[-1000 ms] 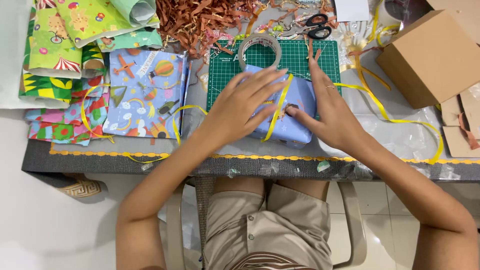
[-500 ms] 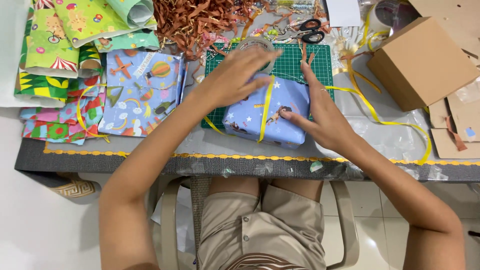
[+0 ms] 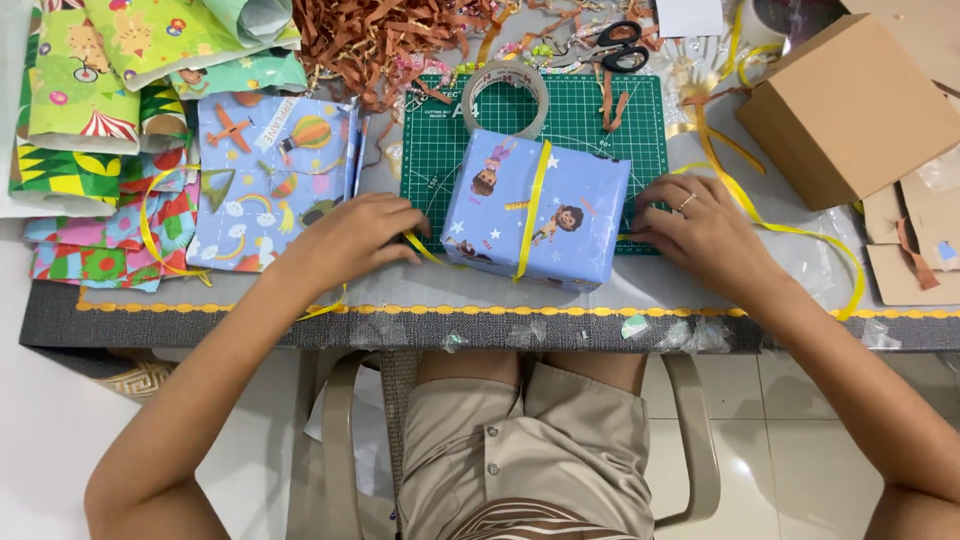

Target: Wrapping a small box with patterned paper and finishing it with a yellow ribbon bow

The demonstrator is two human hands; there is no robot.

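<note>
Left hand: ribbon pinched, left of parcel.
Right hand: ribbon pinched, right of parcel.
Table: front edge trimmed yellow.

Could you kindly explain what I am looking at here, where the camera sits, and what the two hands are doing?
The camera is worn on a seated person's head, looking down at a table. No machine: two bare hands. The left hand and right hand each pinch an end of a yellow ribbon crossing a gift box in blue patterned paper, on a green cutting mat. Around it lie a tape roll, scissors, wrapping paper sheets, shredded brown paper and a cardboard box.
</note>
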